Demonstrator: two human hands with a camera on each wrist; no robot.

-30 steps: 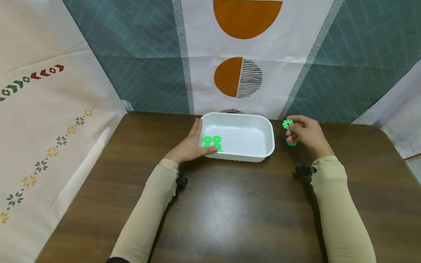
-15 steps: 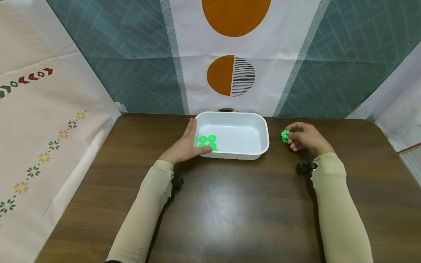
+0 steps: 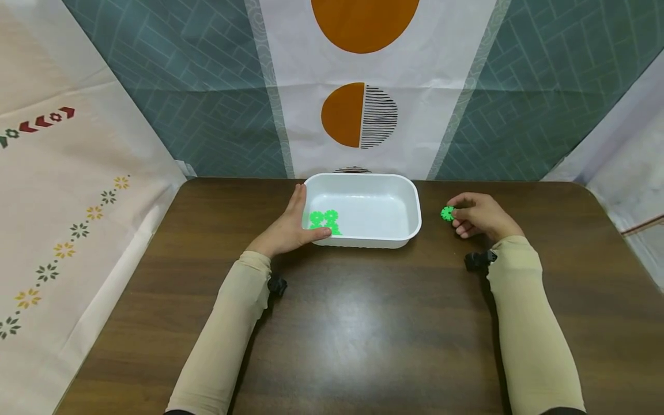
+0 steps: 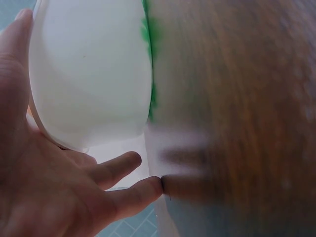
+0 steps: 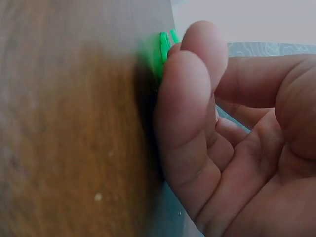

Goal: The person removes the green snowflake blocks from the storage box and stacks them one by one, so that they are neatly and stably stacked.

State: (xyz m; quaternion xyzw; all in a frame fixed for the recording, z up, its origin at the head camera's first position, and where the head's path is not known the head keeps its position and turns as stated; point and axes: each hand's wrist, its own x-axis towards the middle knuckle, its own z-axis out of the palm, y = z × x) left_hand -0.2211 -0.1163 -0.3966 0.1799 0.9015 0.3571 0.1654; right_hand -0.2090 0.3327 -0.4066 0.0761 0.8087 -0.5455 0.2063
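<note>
White tray (image 3: 363, 242) stood on the bench (image 3: 353, 334) near the middle of its far edge, green notched pieces (image 3: 331, 215) gathered in the tray's near left corner. Left hand (image 3: 282, 235) was spread wide at the tray's left end, fingers fairly straight, thumb laid along the near rim. Toward the bench's far right corner, the right hand (image 3: 481, 217) pinched a green disc (image 3: 446, 214) between thumb and forefinger, low over the surface, other fingers curled.
</note>
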